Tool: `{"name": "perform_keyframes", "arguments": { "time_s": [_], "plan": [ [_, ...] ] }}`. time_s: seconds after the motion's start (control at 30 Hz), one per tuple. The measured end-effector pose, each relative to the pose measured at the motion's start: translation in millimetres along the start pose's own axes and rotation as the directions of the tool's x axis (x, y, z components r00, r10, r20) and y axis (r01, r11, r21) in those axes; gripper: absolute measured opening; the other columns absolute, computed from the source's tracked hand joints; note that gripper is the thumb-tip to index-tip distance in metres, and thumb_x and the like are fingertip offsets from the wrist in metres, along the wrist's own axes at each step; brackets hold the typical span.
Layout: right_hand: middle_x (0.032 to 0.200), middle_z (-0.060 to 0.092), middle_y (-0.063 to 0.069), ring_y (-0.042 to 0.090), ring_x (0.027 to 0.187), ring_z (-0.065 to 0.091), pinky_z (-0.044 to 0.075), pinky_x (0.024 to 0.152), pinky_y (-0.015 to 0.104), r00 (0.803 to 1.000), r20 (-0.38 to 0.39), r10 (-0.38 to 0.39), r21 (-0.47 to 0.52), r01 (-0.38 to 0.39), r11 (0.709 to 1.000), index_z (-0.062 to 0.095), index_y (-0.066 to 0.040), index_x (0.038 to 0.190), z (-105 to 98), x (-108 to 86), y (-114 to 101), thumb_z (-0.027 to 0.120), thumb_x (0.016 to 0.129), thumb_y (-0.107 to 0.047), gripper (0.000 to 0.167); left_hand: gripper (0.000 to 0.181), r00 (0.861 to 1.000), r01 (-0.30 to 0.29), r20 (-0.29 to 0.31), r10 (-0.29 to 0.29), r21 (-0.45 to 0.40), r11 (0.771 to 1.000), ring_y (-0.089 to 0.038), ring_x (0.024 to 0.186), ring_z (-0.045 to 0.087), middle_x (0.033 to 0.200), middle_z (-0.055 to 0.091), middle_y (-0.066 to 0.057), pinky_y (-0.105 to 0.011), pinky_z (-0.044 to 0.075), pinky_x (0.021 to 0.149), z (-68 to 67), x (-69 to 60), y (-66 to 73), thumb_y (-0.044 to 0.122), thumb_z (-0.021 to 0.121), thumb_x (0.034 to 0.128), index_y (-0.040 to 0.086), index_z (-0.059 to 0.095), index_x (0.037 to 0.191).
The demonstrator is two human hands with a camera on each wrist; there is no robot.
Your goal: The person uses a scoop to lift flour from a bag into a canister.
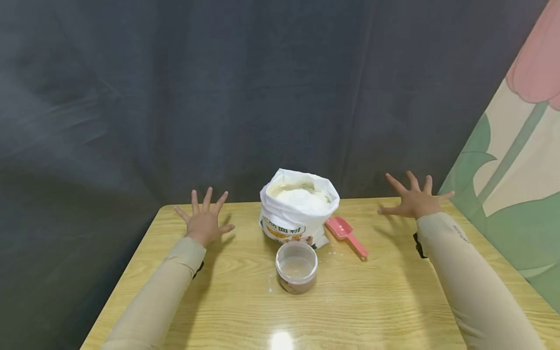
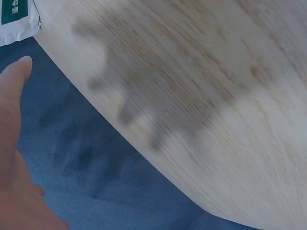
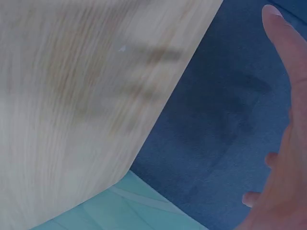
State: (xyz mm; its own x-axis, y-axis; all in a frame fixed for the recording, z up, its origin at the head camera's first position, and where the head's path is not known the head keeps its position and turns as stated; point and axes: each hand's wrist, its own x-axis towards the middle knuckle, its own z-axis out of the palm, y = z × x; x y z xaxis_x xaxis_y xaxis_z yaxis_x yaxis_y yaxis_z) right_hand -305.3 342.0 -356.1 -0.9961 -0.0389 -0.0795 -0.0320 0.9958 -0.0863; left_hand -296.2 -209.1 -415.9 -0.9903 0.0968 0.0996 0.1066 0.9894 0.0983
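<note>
Left grip (image 1: pixel 203 226) of the person, fingers splayed wide, has hold of nothing; right grip (image 1: pixel 415 200) likewise spread and bare; both held above the desk (image 1: pixel 240 306) near its far edge; white bag of powder (image 1: pixel 273 206) stands between them, well apart from each; pink scoop (image 1: pixel 346 233) lies beside it, toward right grip; round tub (image 1: pixel 296 287) upright on the bag's near side.

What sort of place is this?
Looks like a makeshift indoor recording corner, though I can't be sure: a dark cloth behind a wooden table, and a flower mural on the right.
</note>
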Motion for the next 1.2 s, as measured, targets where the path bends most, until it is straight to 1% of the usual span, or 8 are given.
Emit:
{"name": "perform_keyframes", "arguments": {
  "time_s": [0.17, 0.43, 0.67, 0.87, 0.97, 1.1, 1.13, 1.2],
  "plan": [
    [0.164, -0.013, 0.028, 0.068, 0.137, -0.021, -0.009, 0.081, 0.095, 1.0, -0.012, -0.014, 0.028, 0.014, 0.999, -0.006, -0.032, 0.163, -0.7, 4.6, -3.5, 0.059, 0.076, -0.086, 0.121, 0.104, 1.0, 0.002, 0.0, -0.002, 0.0, 1.0, -0.052, 0.145, -0.026, 0.169, -0.005, -0.015, -0.089, -0.012, 0.094, -3.3, 1.2, -0.3, 0.065, 0.071, 0.0847, 0.033, 0.011, 0.164],
    [0.164, -0.012, 0.026, 0.066, 0.136, -0.024, -0.012, 0.079, 0.094, 0.999, -0.038, -0.038, 0.035, 0.039, 0.999, -0.006, -0.034, 0.162, -0.6, 8.7, -6.4, 0.061, 0.077, -0.083, 0.119, 0.104, 1.0, 0.014, -0.004, -0.014, 0.019, 1.0, -0.052, 0.145, -0.025, 0.169, -0.005, -0.016, -0.09, -0.009, 0.094, -4.7, 2.6, -3.7, 0.068, 0.068, 0.0848, 0.032, 0.01, 0.164],
    [0.164, -0.015, 0.027, 0.067, 0.136, -0.024, -0.011, 0.081, 0.094, 0.999, -0.026, -0.037, 0.049, 0.038, 0.998, -0.004, -0.031, 0.163, -4.1, 6.5, -13.8, 0.057, 0.08, -0.084, 0.116, 0.103, 1.0, 0.019, -0.002, -0.019, 0.012, 1.0, -0.053, 0.145, -0.023, 0.169, -0.005, -0.017, -0.089, -0.013, 0.092, -4.9, 1.6, -10.7, 0.069, 0.066, 0.086, 0.031, 0.011, 0.164],
    [0.164, -0.012, 0.028, 0.068, 0.137, -0.02, -0.011, 0.082, 0.094, 0.998, -0.023, -0.053, 0.073, 0.055, 0.996, -0.001, -0.03, 0.164, -2.6, 5.0, -22.2, 0.056, 0.081, -0.083, 0.114, 0.103, 1.0, 0.008, -0.028, -0.007, 0.011, 1.0, -0.054, 0.147, -0.018, 0.169, -0.003, -0.017, -0.088, -0.016, 0.091, -10.4, -2.0, -15.3, 0.07, 0.067, 0.0848, 0.031, 0.013, 0.164],
    [0.163, -0.013, 0.029, 0.068, 0.138, -0.018, -0.011, 0.084, 0.093, 0.998, -0.022, -0.061, 0.098, 0.063, 0.993, 0.0, -0.028, 0.164, -2.2, 2.8, -24.8, 0.056, 0.081, -0.083, 0.114, 0.103, 0.999, -0.007, -0.05, 0.007, -0.002, 1.0, -0.053, 0.148, -0.016, 0.169, -0.002, -0.016, -0.088, -0.017, 0.091, -14.4, -3.8, -13.1, 0.07, 0.068, 0.084, 0.032, 0.014, 0.164],
    [0.163, -0.013, 0.029, 0.069, 0.139, -0.013, -0.006, 0.087, 0.094, 0.996, -0.034, -0.077, 0.146, 0.081, 0.986, 0.004, -0.025, 0.164, -3.3, -2.0, -30.3, 0.058, 0.084, -0.079, 0.111, 0.104, 0.996, -0.036, -0.088, 0.034, -0.022, 0.999, -0.052, 0.149, -0.016, 0.169, 0.0, -0.015, -0.088, -0.015, 0.092, -20.7, -7.7, -4.6, 0.07, 0.068, 0.0838, 0.033, 0.012, 0.164],
    [0.163, -0.012, 0.03, 0.069, 0.139, -0.011, -0.003, 0.088, 0.094, 0.996, -0.042, -0.082, 0.162, 0.088, 0.983, 0.006, -0.024, 0.164, -2.7, -3.0, -32.1, 0.059, 0.085, -0.077, 0.11, 0.104, 0.994, -0.046, -0.102, 0.043, -0.03, 0.998, -0.052, 0.149, -0.016, 0.169, 0.001, -0.016, -0.089, -0.015, 0.092, -21.4, -8.4, -2.0, 0.069, 0.068, 0.0839, 0.033, 0.012, 0.164],
    [0.163, -0.008, 0.032, 0.069, 0.139, -0.004, 0.008, 0.091, 0.093, 0.995, -0.056, -0.088, 0.183, 0.097, 0.978, 0.008, -0.021, 0.164, -0.6, -5.0, -35.6, 0.06, 0.086, -0.075, 0.108, 0.104, 0.991, -0.063, -0.125, 0.056, -0.054, 0.997, -0.051, 0.149, -0.015, 0.169, 0.001, -0.015, -0.089, -0.014, 0.093, -23.3, -11.3, 4.3, 0.068, 0.069, 0.0842, 0.033, 0.011, 0.164]
  ]
}}
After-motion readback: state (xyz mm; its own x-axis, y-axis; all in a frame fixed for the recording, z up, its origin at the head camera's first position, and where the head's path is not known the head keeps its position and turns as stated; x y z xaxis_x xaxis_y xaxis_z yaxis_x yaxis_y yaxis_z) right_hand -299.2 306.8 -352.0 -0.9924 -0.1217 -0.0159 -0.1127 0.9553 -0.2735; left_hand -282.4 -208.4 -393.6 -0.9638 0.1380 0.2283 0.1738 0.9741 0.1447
